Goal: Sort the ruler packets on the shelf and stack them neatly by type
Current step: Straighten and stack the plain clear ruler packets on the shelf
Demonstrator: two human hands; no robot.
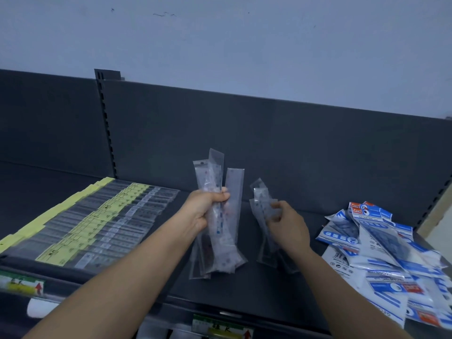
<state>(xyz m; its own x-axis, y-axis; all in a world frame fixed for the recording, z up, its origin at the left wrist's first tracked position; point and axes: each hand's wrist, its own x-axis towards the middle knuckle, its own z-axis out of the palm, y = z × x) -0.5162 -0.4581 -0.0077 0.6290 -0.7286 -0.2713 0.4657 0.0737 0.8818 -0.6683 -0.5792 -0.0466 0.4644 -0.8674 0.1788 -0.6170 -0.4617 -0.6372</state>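
My left hand (206,207) grips a bunch of clear ruler packets (221,241), held upright over the middle of the dark shelf (151,263). Just to its right, my right hand (286,221) pinches a smaller bunch of clear ruler packets (263,206), also held upright. Both bunches hang with their lower ends close to the shelf surface. Whether they touch it I cannot tell.
A tidy overlapping row of clear packets with yellow labels (93,221) lies on the shelf at the left. A loose heap of blue and white packets (389,253) fills the right side. Price tags (22,285) run along the shelf's front edge. A dark back panel (269,143) stands behind.
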